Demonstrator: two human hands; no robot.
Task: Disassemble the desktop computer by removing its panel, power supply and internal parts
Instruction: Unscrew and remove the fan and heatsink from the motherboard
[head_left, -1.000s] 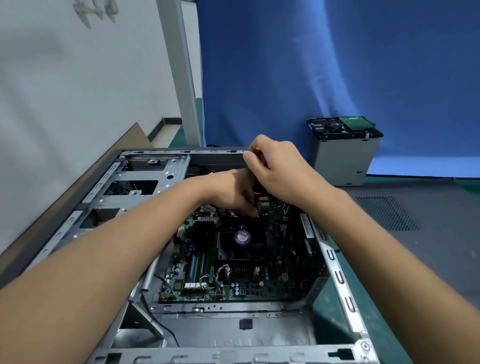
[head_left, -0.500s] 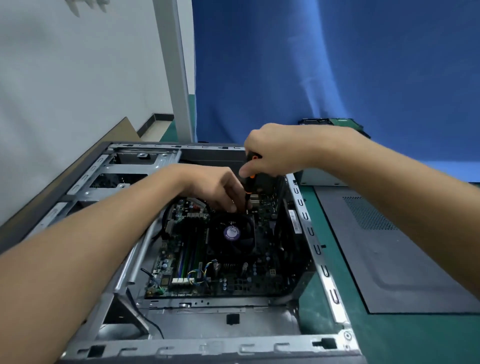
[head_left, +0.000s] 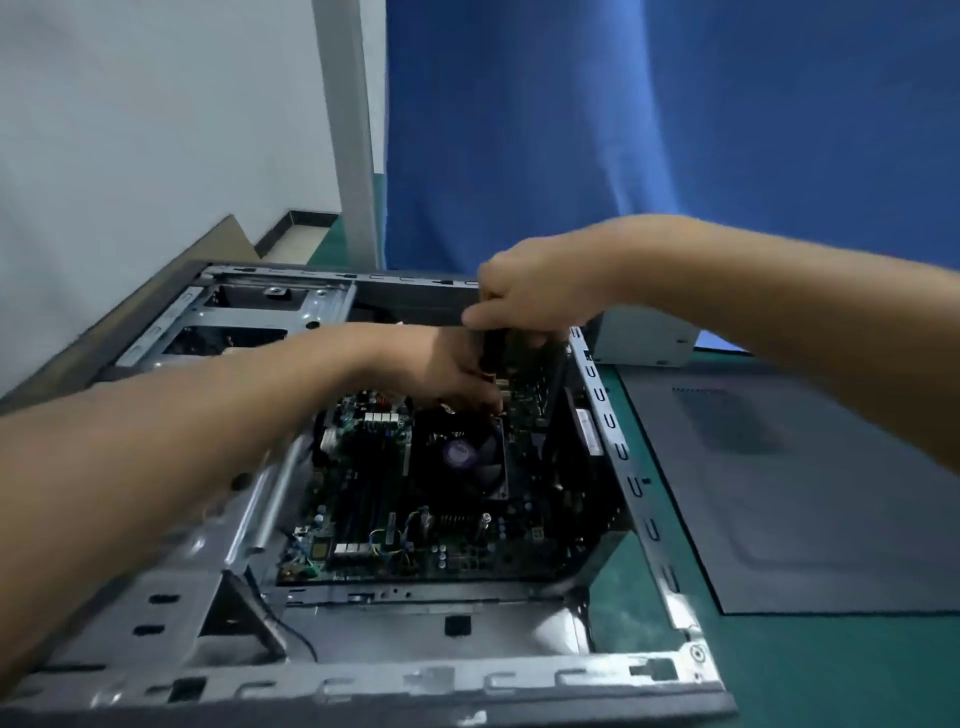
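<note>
The case (head_left: 363, 686) lies open side up on the green surface (head_left: 779, 670), long axis running away from me. It looks like stiff, heavy sheet metal, so I'd grab the frame rails, not the fragile motherboard (head_left: 363, 499) inside. My right hand (head_left: 530, 296) has its fingers wrapped round the screwdriver (head_left: 492, 344) at the case's far end, and my left hand (head_left: 441, 369) is bunched at its tip, grip unclear.

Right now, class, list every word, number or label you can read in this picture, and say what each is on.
Nothing here can be read.
Round purple sticker on the fan: blurred.
White label on the right wall of the case: blurred.
Print on the circuit board: too small.
The screwdriver in the right hand: no print shows.
</note>
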